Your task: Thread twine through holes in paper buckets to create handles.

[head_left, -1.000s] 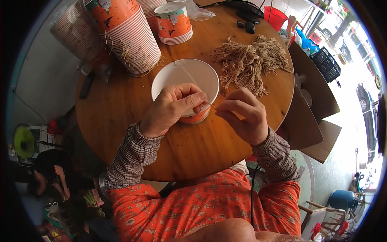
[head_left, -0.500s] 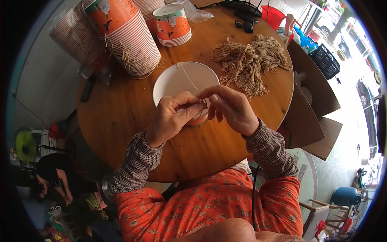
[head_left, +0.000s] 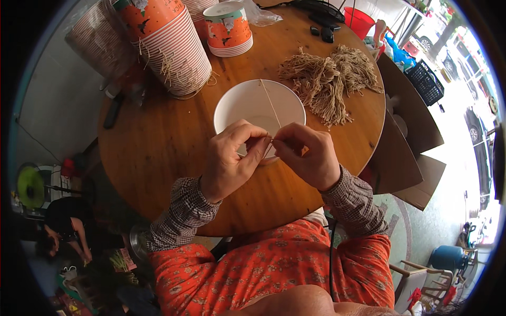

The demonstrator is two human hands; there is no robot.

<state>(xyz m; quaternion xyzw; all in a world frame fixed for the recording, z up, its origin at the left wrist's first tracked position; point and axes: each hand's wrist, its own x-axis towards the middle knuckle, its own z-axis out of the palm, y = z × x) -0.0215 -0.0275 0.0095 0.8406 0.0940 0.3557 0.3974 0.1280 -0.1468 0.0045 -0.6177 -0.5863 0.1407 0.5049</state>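
A white-lined paper bucket (head_left: pixel 240 102) stands open in front of me on the table. From its far rim a thin string (head_left: pixel 271 104) runs across the opening to my fingers. My left hand (head_left: pixel 234 158) pinches the string at the near rim, thumb against forefinger. Close beside it, my right hand (head_left: pixel 311 152) pinches the string too, the fingertips of both hands nearly touching. The fingers hide the exact knot or loop there. Beyond the bucket, to the right, lies a loose heap of beige strings (head_left: pixel 337 79).
Round wooden table (head_left: pixel 153 163). At its far left stand a tall stack of orange-printed buckets (head_left: pixel 176 50) with strings hanging on it, and a shorter stack (head_left: pixel 229 31). An open cardboard box (head_left: pixel 398 152) adjoins the right edge. A person (head_left: pixel 68 226) bends down at lower left.
The bucket has shifted right. My right hand has moved down and its fingers have closed in a pinch beside the left. The string now runs straighter across the opening.
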